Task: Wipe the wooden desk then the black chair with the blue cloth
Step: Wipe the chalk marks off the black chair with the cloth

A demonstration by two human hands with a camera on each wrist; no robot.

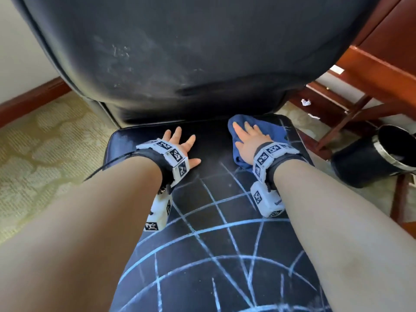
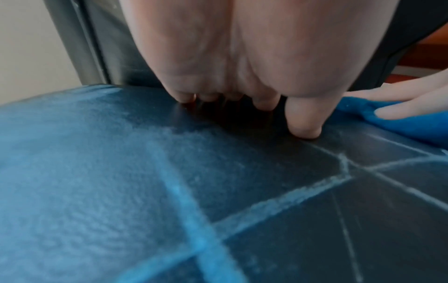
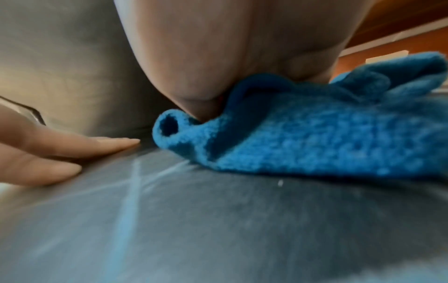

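Note:
The black chair fills the head view, its seat [image 1: 216, 233] crossed by pale blue chalk lines and its backrest [image 1: 180, 52] smudged with white. My right hand [image 1: 249, 137] lies flat, fingers spread, pressing the crumpled blue cloth [image 1: 267, 129] onto the seat's far right corner. In the right wrist view the cloth [image 3: 315, 145] bunches under my palm. My left hand [image 1: 180, 145] rests flat with spread fingers on the bare seat near the backrest; its fingertips [image 2: 303, 132] touch the leather. The wooden desk [image 1: 382, 64] shows at the upper right.
A black waste bin [image 1: 378, 156] lies tipped on the floor right of the chair. Crumpled white paper [image 1: 305, 102] sits under the desk. Patterned carpet [image 1: 45, 154] spreads to the left, edged by a wooden skirting board [image 1: 33, 97].

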